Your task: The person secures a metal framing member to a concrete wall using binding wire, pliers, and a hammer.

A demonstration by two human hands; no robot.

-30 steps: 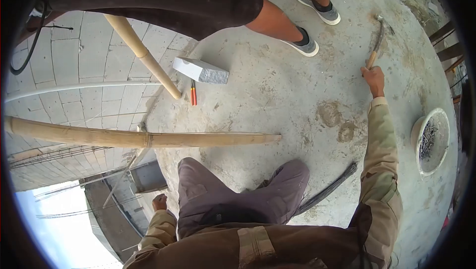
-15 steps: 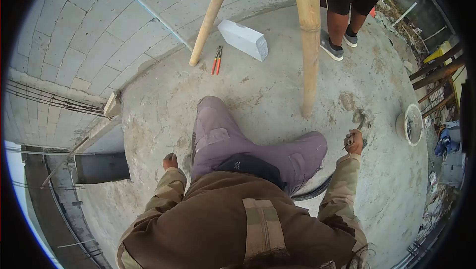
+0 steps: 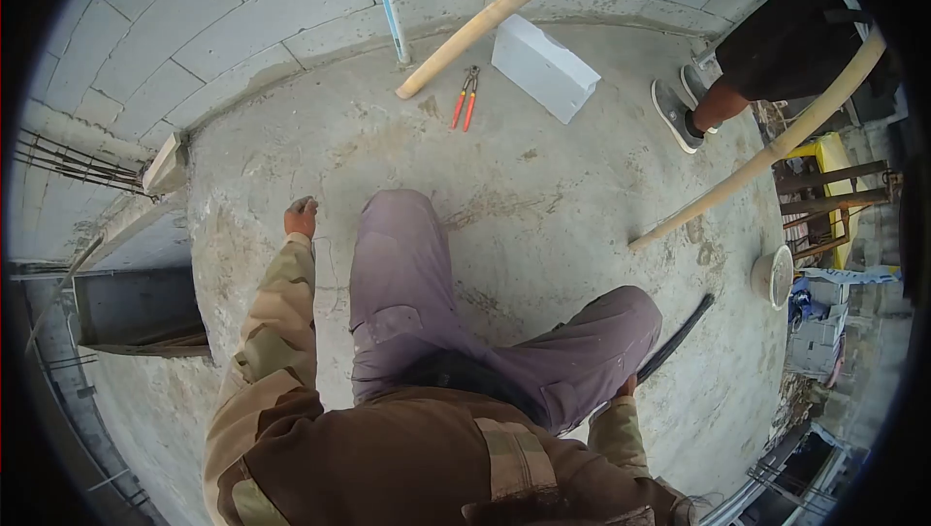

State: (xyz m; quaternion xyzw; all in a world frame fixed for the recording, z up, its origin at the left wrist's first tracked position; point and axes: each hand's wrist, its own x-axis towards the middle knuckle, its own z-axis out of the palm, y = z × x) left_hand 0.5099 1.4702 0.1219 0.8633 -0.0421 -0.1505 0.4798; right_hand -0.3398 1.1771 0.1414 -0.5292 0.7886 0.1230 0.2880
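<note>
My left hand (image 3: 301, 219) is out past my left knee, low over the concrete floor, with its fingers curled in. What it holds, if anything, I cannot make out; a thin line loops on the floor beside it. My right hand (image 3: 628, 387) is drawn back beside my right thigh, its fingers mostly hidden behind the trouser leg. A long dark strip (image 3: 679, 337) sticks out forward right by that hand. Ahead of my knees lie red-handled pliers (image 3: 465, 99), and a pale block (image 3: 545, 70) rests to their right.
Two bamboo poles (image 3: 504, 4) (image 3: 766, 153) slant up from the floor. A person in dark shorts (image 3: 786, 36) stands at the upper right. A white bucket (image 3: 773, 276) stands at right. An opening (image 3: 141, 308) drops away at left, with rebar (image 3: 78, 162) jutting from the wall above.
My right hand has pulled back from the floor at right to my thigh. My left hand has reached forward. The view has turned, and the dark strip now shows further out.
</note>
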